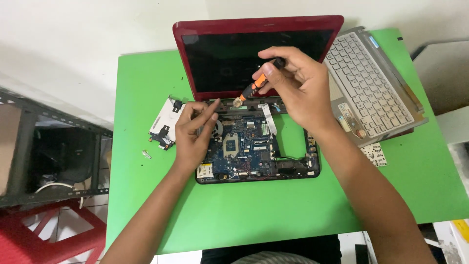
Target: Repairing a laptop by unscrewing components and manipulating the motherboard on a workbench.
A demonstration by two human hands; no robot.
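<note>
A red laptop (185, 58) stands open on a green table (264, 210), its base stripped so the blue motherboard (244, 146) shows. My right hand (298, 85) grips an orange and black screwdriver (259, 83), its tip down at the hinge strip near the screen's lower edge. My left hand (193, 132) rests on the left side of the base, index finger pointing toward the screwdriver tip, holding nothing visible.
A removed silver keyboard panel (371, 83) lies tilted at the right of the laptop. A silver drive in its bracket (166, 122) lies left of the base, with a small loose part (146, 154) below it. A dark metal rack (53, 156) and red stool (49, 234) stand left of the table.
</note>
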